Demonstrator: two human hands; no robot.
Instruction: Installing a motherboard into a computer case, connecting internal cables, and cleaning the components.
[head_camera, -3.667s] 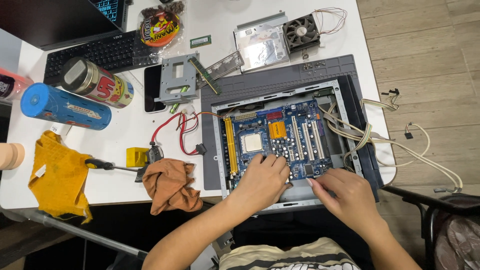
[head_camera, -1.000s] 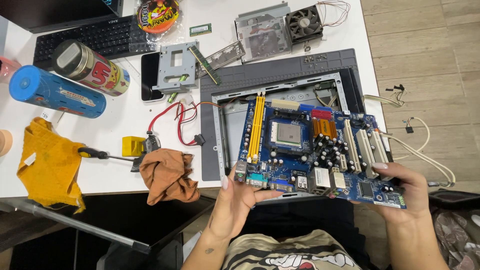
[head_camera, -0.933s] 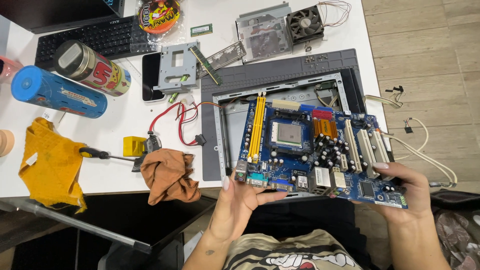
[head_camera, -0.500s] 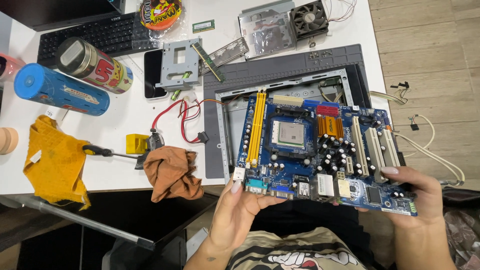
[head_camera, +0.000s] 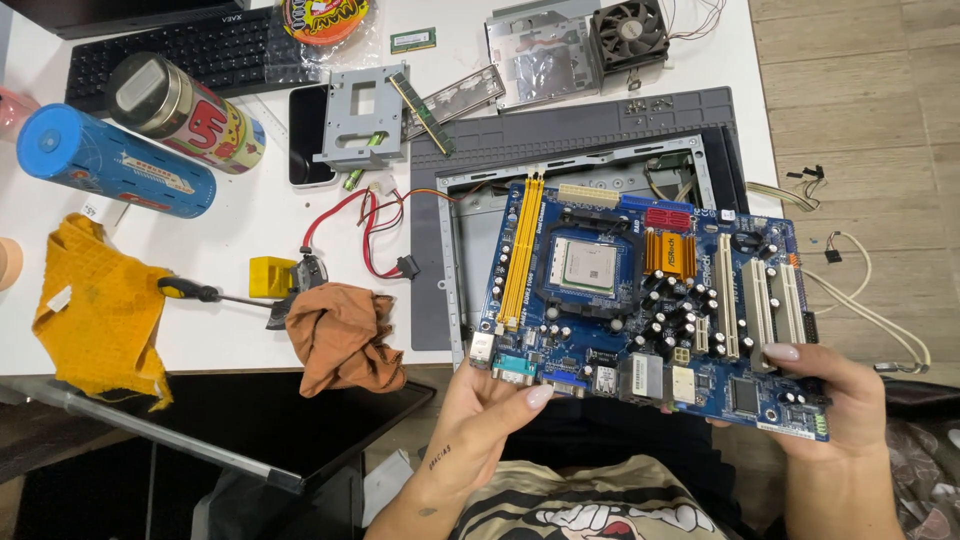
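The motherboard (head_camera: 640, 300) is now out of the open case (head_camera: 690, 165), where it lay flat a few seconds ago with both hands working over it; since then it has been lifted free and drawn toward the person, off the table's near edge. So the board is loose of its mounts and carried wholly by the hands. The left hand (head_camera: 490, 410) cups the board's near left corner, thumb over the port edge and fingers underneath. The right hand (head_camera: 830, 400) closes on the near right corner, thumb on top beside the white slots. How far its fingers wrap beneath is probably hidden by the board. A brown cloth (head_camera: 340, 340) and a screwdriver (head_camera: 215, 295) lie near the table's near edge.
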